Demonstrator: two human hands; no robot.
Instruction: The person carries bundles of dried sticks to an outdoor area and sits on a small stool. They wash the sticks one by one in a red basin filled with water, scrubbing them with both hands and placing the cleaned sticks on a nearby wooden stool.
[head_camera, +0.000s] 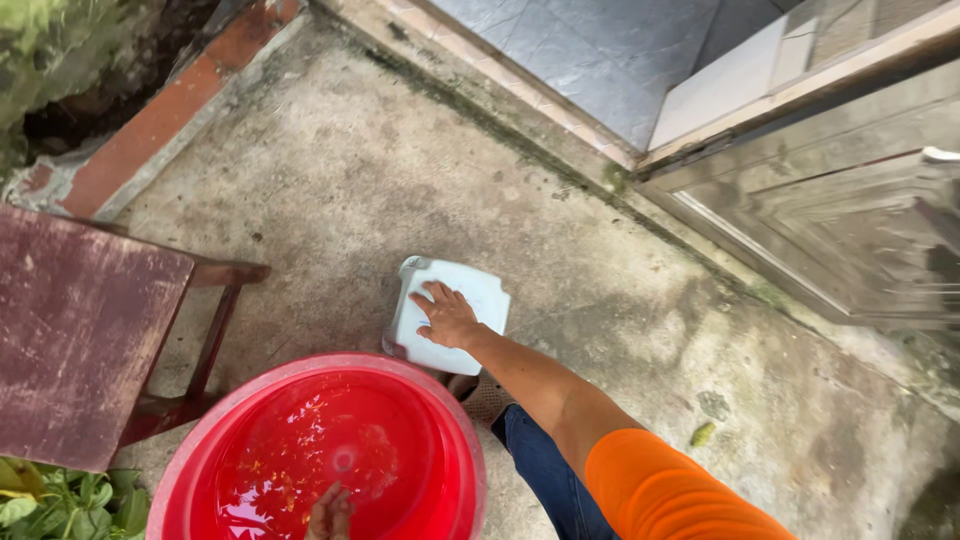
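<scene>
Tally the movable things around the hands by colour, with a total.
Red: 1, the red basin of water, left hand in it.
White: 1, the white container under the right hand.
Dark red: 1, the wooden stool.
Total: 3

2 hands show: the right hand (446, 314) w/ an orange sleeve, and the left hand (330, 513) at the bottom edge. 1 white plastic stool (482, 298). 1 big red tub (428, 400) w/ water in it. 1 dark red wooden chair (80, 330) on the left. 1 foot in a sandal (487, 397), only part shows. 1 small green leaf (703, 434) on the concrete floor (350, 180). 1 bunch of green plants (60, 500) in the corner; can't count the leaves. 1 metal door (850, 220) on the right.
</scene>
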